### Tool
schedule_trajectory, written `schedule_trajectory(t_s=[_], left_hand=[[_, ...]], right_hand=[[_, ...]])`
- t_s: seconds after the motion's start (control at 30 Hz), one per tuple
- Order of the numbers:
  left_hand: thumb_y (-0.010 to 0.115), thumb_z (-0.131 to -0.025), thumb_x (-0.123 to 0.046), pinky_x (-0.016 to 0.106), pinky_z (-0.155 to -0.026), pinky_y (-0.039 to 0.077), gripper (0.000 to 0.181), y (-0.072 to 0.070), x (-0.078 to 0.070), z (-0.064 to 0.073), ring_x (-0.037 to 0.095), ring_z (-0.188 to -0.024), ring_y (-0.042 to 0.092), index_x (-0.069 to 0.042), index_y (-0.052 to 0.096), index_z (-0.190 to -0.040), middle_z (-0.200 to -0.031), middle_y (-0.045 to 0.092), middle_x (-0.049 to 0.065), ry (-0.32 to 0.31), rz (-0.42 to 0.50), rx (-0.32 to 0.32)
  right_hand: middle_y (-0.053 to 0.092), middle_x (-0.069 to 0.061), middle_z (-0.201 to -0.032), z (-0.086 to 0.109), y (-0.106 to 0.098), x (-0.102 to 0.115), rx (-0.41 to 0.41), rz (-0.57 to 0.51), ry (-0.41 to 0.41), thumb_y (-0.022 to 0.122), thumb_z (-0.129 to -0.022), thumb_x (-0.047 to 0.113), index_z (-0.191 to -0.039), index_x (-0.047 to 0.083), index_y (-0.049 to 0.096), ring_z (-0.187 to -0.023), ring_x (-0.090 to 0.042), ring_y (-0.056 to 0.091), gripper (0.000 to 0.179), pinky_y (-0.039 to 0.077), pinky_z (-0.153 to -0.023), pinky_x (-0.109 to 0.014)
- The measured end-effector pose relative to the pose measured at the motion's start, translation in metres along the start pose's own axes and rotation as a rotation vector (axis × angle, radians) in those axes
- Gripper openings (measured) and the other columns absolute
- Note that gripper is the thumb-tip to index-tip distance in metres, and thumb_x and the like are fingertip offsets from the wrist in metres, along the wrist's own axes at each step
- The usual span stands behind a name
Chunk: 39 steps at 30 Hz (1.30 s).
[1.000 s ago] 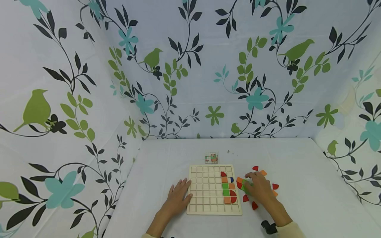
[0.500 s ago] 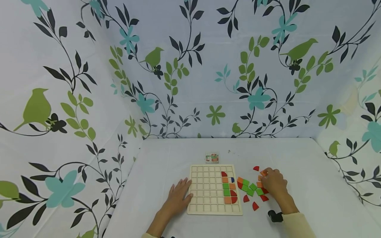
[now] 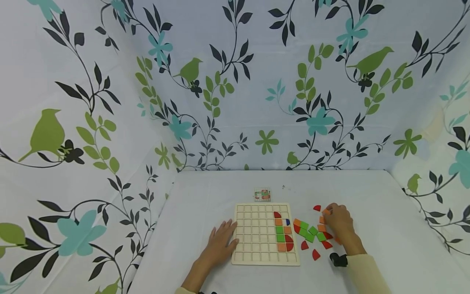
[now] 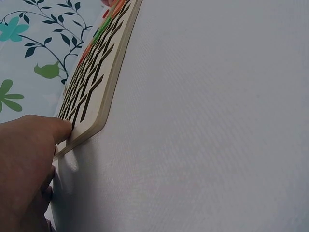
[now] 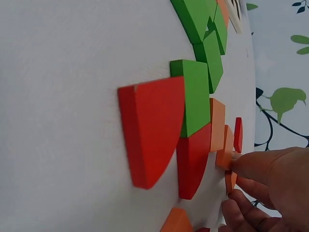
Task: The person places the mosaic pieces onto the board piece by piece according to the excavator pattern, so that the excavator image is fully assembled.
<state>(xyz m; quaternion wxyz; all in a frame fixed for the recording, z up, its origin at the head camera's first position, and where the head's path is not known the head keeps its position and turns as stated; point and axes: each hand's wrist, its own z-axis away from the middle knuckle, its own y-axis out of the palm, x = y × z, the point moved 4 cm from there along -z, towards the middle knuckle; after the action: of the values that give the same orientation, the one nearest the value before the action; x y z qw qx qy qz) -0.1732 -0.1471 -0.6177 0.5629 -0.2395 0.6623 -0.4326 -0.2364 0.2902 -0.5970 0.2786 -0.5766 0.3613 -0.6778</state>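
Note:
A pale wooden grid board lies on the white table. Red, orange, green and blue pieces fill cells toward its right side. My left hand rests at the board's left edge with fingers spread; the thumb lies on its corner in the left wrist view. Right of the board, my right hand pinches an orange piece between thumb and fingers. Just beside the thumb lies another orange piece. Green squares and red quarter-rounds are scattered close by, some partly hidden under the hand.
A small patterned card lies behind the board. Nearest the front among the loose pieces is a red quarter-round. Printed cloth hangs behind the table and at its sides. A black wrist strap part sits at the right sleeve.
My right hand has moved right and back from the green squares to the orange pieces, exposing the green ones. The left hand stays on the board.

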Motion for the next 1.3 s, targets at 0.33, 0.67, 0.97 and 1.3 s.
schedule_trajectory(t_s=[0.33,0.67,0.97,1.3], left_hand=[[0.058,-0.108,-0.034,0.072,-0.126,0.012,0.06,-0.001,-0.001,0.001,0.04,-0.16,0.027,-0.013,0.042,-0.162,-0.17,0.035,0.015,-0.01,-0.001,0.003],[0.056,-0.108,-0.038,0.071,-0.126,0.012,0.061,0.003,0.003,-0.002,0.038,-0.161,0.026,-0.016,0.041,-0.163,-0.171,0.034,0.012,-0.021,-0.006,0.019],[0.056,-0.108,-0.04,0.071,-0.126,0.011,0.062,0.004,0.005,-0.003,0.037,-0.161,0.025,-0.017,0.04,-0.164,-0.172,0.033,0.011,-0.031,-0.011,0.017],[0.056,-0.109,-0.039,0.07,-0.127,0.01,0.062,0.005,0.004,-0.002,0.037,-0.161,0.023,-0.017,0.039,-0.164,-0.172,0.032,0.011,-0.033,-0.015,0.021]], right_hand=[[0.056,-0.035,-0.119,-0.007,0.009,-0.003,0.005,-0.051,-0.006,0.06,-0.099,0.015,-0.127,-0.01,0.061,-0.107,-0.05,0.058,0.038,0.049,-0.087,-0.065],[0.059,-0.034,-0.123,-0.013,0.023,0.012,-0.013,-0.003,-0.086,0.067,-0.102,0.019,-0.127,-0.006,0.064,-0.108,-0.047,0.058,0.036,0.049,-0.088,-0.067],[0.061,-0.03,-0.121,-0.009,0.034,0.058,-0.061,0.049,-0.173,0.068,-0.099,0.014,-0.122,-0.005,0.068,-0.105,-0.043,0.059,0.03,0.049,-0.087,-0.065],[0.064,-0.014,-0.11,-0.006,0.074,0.103,0.073,0.011,-0.327,0.073,-0.099,0.019,-0.119,0.005,0.071,-0.097,-0.029,0.06,0.024,0.051,-0.086,-0.057]])
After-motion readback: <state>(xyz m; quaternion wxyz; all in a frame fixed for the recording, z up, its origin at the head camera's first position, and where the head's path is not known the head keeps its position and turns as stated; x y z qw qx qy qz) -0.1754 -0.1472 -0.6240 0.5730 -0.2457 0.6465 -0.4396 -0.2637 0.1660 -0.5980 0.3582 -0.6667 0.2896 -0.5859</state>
